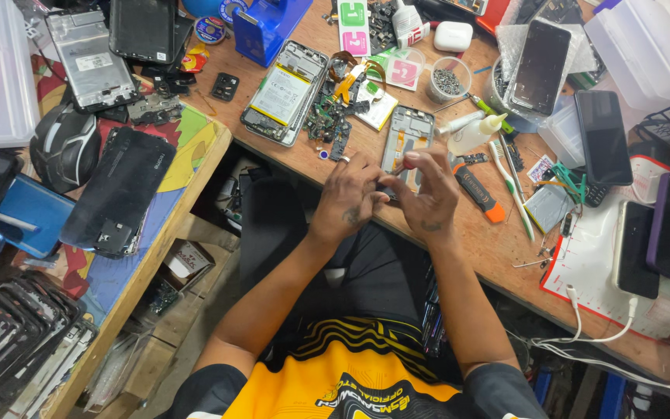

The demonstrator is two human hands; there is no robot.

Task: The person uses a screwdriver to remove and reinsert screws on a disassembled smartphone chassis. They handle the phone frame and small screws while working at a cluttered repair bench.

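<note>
Your left hand and right hand meet at frame centre, at the near edge of the wooden workbench. Both pinch a small part too tiny to identify. A stripped phone frame lies just above them; an opened phone with exposed battery sits upper left.

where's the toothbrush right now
In the head view the toothbrush lies on the wooden bench, off the right hand's outer side, between the orange-tipped pry tool and the white squeeze bottle.
</note>
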